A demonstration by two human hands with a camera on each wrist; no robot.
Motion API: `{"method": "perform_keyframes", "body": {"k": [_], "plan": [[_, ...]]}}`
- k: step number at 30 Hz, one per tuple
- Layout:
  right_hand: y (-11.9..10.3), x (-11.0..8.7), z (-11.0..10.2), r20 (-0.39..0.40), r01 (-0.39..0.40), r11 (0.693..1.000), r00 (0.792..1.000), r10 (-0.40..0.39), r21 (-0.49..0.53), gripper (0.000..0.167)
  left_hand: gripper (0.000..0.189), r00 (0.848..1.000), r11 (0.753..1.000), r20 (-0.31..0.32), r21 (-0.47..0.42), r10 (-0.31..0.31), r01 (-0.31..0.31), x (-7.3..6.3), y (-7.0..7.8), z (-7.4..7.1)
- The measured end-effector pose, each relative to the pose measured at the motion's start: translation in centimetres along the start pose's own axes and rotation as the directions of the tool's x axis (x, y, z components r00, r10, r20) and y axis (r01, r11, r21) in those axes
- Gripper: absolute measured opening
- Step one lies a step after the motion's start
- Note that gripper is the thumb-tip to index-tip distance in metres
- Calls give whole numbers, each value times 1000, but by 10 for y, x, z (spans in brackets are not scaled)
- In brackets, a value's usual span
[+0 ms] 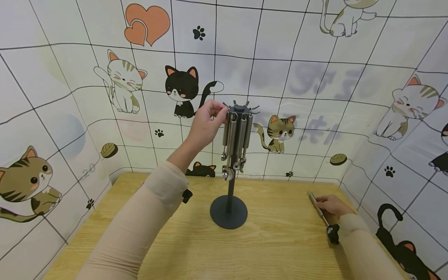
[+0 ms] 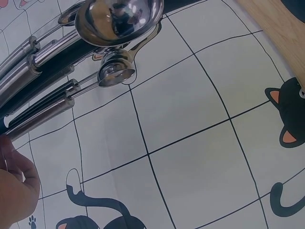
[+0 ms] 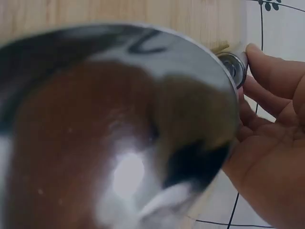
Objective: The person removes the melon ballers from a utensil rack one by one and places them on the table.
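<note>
A dark utensil stand with a round base carries several metal utensils on hooks around its top. My left hand is raised to the stand's left side, thumb and forefinger pinching the top end of one hanging utensil by its hook. In the left wrist view the hanging bowls point away from the fingers. Low over the table's right side, my right hand grips a metal ladle by its handle. Its shiny bowl fills much of the right wrist view and hides part of the handle.
The stand is on a light wooden table. A white cloth with grid lines and cartoon cats hangs behind the table and along both sides. Bare hooks stick out at the stand's top right.
</note>
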State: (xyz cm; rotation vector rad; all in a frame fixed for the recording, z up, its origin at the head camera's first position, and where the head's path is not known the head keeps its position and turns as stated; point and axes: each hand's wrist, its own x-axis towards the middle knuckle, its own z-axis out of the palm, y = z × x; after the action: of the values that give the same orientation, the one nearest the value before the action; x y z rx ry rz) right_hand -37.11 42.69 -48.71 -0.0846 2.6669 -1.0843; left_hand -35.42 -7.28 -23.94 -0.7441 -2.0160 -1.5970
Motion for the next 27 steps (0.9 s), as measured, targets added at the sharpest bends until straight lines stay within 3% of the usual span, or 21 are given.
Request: {"method": "perform_keyframes", "body": {"k": [4,11,21,27], "plan": [[3,-6,-6,-1,-22,999,1000,22,46,50,18,1000,1000,11,-1,-16,16,1,0,2],[9,-14,-18,21,-99,971,995,96,217,49,18,1000,1000,10,-3,-7,7,1,-2,2],[-17,-29,-36,17,-56,995,998,54,79,69,17,1000,1000,8,-20,-13,14,1,1,1],[-32,-35,-33,11,20,993,1000,-21,114,65,17,1000,999,13,-30,-9,10,0,1,3]]}}
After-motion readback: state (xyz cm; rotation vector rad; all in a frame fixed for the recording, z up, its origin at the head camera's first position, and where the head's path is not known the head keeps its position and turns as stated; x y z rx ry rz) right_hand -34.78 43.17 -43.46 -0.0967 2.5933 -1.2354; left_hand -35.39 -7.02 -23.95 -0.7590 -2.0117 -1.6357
